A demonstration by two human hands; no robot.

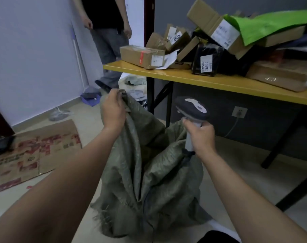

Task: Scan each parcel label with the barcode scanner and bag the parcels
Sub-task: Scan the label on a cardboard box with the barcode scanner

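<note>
The one camera rides on the person's head, facing forward and tilted down, so both forearms run up from the bottom corners. The left hand (114, 109), gripping the sack (149, 181), and the right hand (200, 135), holding the barcode scanner (193, 107), sit near mid-frame, close to the lens. Beyond the right hand the table (201, 81) slants off to the frame's edge. Beyond the left hand stands a second person (105, 41), cut at the chest.
</note>
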